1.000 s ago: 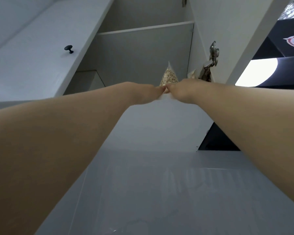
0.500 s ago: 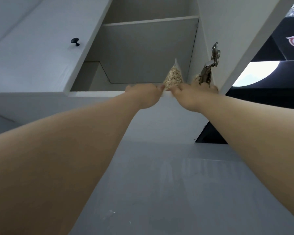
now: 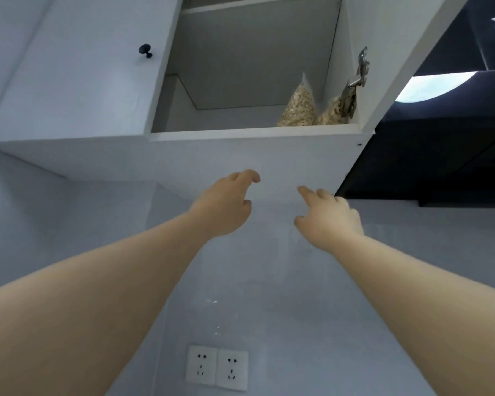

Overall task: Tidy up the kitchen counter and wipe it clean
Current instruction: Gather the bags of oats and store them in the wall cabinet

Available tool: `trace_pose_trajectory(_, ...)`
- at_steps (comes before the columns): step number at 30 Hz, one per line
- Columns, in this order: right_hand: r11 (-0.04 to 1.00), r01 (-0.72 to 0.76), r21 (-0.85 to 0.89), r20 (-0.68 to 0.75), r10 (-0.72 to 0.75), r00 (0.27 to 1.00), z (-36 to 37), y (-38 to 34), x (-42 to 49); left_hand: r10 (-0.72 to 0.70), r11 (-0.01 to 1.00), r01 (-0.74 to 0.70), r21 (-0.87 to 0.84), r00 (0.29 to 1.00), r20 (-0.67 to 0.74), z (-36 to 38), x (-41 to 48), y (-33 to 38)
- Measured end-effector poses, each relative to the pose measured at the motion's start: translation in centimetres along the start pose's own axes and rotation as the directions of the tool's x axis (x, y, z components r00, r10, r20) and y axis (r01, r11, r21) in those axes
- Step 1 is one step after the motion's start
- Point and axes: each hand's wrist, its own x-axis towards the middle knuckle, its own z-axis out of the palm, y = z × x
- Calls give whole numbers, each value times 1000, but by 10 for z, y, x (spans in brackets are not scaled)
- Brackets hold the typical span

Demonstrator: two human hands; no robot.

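The left hand [image 3: 223, 205] and right hand [image 3: 327, 220] are held empty, fingers relaxed, below the cabinet [image 3: 255, 135], whose door [image 3: 397, 52] is best shut gently.

The lowest shelf [image 3: 226, 120] of the open wall cupboard [image 3: 333, 47] is a white board, seen from below over its front edge. Two clear bags of pale, oat-like flakes stand on it, both at the end where the metal hinge [image 3: 350, 95] is fixed. The taller bag [image 3: 299, 105] stands upright just left of the hinge, its sealed top pointing up. The smaller bag [image 3: 329, 112] sits right below the hinge, partly hidden by it, and touches the taller bag at the base. A second shelf [image 3: 257, 5] runs higher than the hinge; only its underside shows.
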Motion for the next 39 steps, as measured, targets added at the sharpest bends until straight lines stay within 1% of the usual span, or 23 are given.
trace_pose_trajectory(2,999,-11,38,138,6,990,24,-4,-21,-33,999,31,22,994,102,12,-23,-8)
trace_pose_trajectory(5,997,-37,74,276,15,961,58,-12,-50,-116,993,104,62,963,241,31,-60,-21)
trace_pose_trajectory(9,991,-65,117,439,7,898,99,-24,-89,-197,980,181,79,897,396,59,-113,-34)
trace_pose_trajectory(13,981,-105,161,541,1,841,131,-35,-121,-236,971,222,86,839,490,84,-162,-39)
trace_pose_trajectory(16,967,-155,201,596,5,803,149,-42,-145,-280,956,283,80,791,544,102,-194,-40)
trace_pose_trajectory(20,957,-197,212,673,3,739,175,-40,-188,-294,943,324,75,708,642,127,-243,-41)
trace_pose_trajectory(23,961,-229,157,750,35,660,197,-29,-222,-308,931,355,86,636,708,144,-280,-44)
trace_pose_trajectory(26,936,-334,110,825,101,556,214,-22,-252,-339,912,398,103,586,736,154,-312,-48)
trace_pose_trajectory(27,926,-360,112,840,105,533,218,-22,-261,-354,900,422,108,563,747,156,-321,-48)
trace_pose_trajectory(32,933,-352,78,863,114,493,230,-19,-282,-401,847,510,147,432,808,178,-353,-42)
trace_pose_trajectory(34,929,-367,49,863,145,483,234,-11,-283,-395,848,507,156,408,823,186,-357,-37)
trace_pose_trajectory(36,920,-391,32,864,171,473,239,-1,-283,-384,857,490,158,404,830,194,-360,-33)
trace_pose_trajectory(39,906,-423,2,878,201,434,251,10,-286,-372,865,470,177,363,855,211,-367,-31)
